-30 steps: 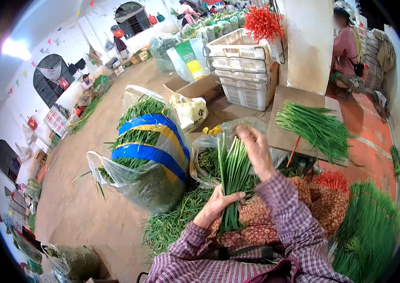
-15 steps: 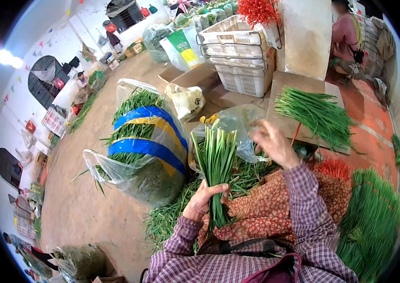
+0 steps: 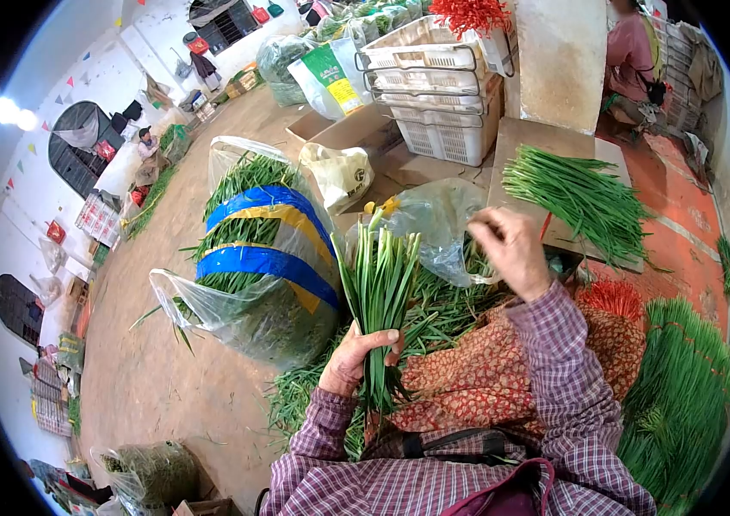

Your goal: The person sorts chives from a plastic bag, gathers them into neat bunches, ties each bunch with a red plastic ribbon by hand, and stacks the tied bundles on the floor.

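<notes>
My left hand (image 3: 358, 357) is wrapped round the lower part of a bundle of green stalks (image 3: 378, 288), held upright with the pale ends on top. To the right of the bundle, apart from it, my right hand (image 3: 509, 249) is raised with its fingers curled together; whether anything small is between them I cannot make out. Behind the hands lies a clear plastic bag (image 3: 438, 224). Loose green leaves (image 3: 442, 318) are heaped beneath. A pile of green stalks (image 3: 575, 202) rests on a board (image 3: 511, 163) at the upper right.
A large taped bag of greens (image 3: 266, 284) stands at left. White crates (image 3: 442, 138) are stacked behind, beside a pillar (image 3: 558, 69). Tied green bundles (image 3: 674, 404) and red ties (image 3: 612, 299) are at right. A person (image 3: 631, 56) sits at upper right; another (image 3: 148, 146) sits far left.
The bundle and my left hand have moved left and down. My right hand has moved away from the bundle to the right, and its fingers have drawn together.
</notes>
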Tool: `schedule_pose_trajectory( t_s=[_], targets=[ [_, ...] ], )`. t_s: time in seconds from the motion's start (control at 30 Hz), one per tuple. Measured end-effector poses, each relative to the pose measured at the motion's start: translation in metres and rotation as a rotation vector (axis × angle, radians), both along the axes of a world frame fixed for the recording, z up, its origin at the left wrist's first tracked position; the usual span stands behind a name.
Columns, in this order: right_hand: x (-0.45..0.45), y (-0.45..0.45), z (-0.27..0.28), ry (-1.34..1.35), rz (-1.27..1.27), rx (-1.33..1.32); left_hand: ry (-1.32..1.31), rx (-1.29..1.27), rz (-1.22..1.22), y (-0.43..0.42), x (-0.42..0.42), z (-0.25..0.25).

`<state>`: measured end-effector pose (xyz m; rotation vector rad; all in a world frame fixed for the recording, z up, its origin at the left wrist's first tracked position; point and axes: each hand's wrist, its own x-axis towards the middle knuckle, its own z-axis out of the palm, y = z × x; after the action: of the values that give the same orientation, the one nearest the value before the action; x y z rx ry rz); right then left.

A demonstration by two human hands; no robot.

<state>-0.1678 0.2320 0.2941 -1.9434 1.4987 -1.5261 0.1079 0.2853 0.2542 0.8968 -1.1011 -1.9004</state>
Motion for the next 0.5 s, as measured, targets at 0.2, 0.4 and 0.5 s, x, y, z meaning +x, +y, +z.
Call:
schedule_pose_trajectory(
  t_s=[0.2, 0.4, 0.5],
  targets=[
    [0.003, -0.004, 0.009, 0.014, 0.191, 0.21, -0.1, -0.053, -0.062, -0.002, 0.001, 0.003],
    [0.028, -0.023, 0.021, -0.212, 0.536, 0.337, -0.16, -0.034, -0.145, 0.003, -0.005, 0.01],
    [0.028, -0.023, 0.025, -0.189, 0.395, 0.283, -0.156, -0.044, -0.149, 0.001, -0.004, 0.01]
  ],
)
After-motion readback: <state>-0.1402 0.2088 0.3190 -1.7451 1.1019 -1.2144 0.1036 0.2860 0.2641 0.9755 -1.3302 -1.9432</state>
